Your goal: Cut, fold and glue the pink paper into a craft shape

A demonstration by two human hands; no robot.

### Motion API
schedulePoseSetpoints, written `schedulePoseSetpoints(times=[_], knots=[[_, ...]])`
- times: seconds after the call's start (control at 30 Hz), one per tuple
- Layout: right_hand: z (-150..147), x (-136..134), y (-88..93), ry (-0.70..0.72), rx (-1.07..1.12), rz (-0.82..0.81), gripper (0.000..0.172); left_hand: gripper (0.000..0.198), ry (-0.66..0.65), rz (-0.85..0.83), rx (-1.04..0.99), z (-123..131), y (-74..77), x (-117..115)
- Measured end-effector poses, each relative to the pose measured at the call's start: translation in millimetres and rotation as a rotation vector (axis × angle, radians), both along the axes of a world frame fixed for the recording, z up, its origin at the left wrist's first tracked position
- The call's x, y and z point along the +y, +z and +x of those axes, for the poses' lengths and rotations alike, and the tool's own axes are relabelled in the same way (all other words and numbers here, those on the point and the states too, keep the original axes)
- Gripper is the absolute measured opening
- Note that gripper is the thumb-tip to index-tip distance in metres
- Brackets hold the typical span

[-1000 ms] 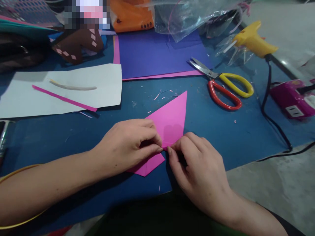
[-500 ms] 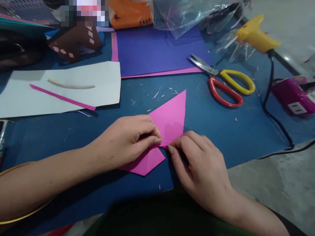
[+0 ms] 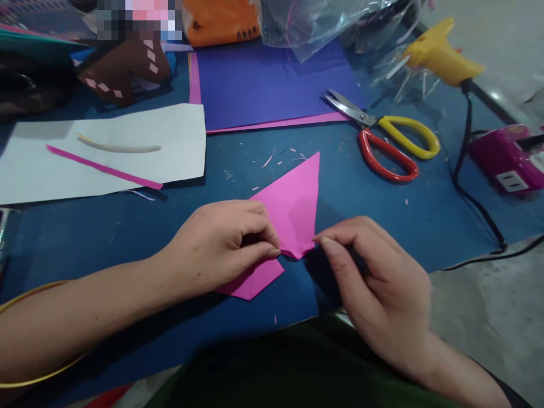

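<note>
Take the pink paper (image 3: 295, 198) as the middle of the dial, with twelve away from the person. It lies on the blue worktop (image 3: 361, 209), near the edge on the person's side, perhaps so both forearms can work at an easy bend.

The left hand (image 3: 225, 243) comes in from eight o'clock, its grip closed, thumb and finger nipping the paper's lower edge; I'd say that holds the sheet steady. The right hand (image 3: 382, 283) sits between four and five, thumb and fingertip pinched together on the right-hand edge, seemingly to keep that edge in check while the lower border dips between the two grips.

The scissors (image 3: 364, 118) lie slightly open between one and two, handles turned toward the right hand's side, likely for easy reach. At ten o'clock a white sheet (image 3: 178, 133) carries a pink strip (image 3: 104, 168) and a pale curved strip (image 3: 119, 145), perhaps parked there to stay clear of the hands. A dark blue sheet (image 3: 272, 85) lies at twelve, over pink ones.
</note>
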State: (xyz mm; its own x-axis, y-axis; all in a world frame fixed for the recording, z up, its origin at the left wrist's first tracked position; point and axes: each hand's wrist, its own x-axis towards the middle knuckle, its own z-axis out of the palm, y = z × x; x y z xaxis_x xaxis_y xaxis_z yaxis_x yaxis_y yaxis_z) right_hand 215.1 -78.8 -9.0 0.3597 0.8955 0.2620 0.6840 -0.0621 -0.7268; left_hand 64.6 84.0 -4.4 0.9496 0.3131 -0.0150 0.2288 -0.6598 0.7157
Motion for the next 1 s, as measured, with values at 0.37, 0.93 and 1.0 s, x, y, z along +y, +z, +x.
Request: schedulePoseSetpoints(times=[0.37, 0.93, 1.0], knots=[[6, -19, -6.5, 0.079, -0.169, -0.030, 0.006, 0.012, 0.009, -0.013, 0.003, 1, 0.9, 0], [-2, 1, -7.6, 0.170, -0.286, -0.064, 0.017, 0.009, -0.001, 0.012, -0.032, 0, -0.7, 1], [-3, 2, -8.0, 0.161, -0.345, -0.080, 0.020, 0.011, 0.001, 0.021, -0.033, 0, -0.8, 1]])
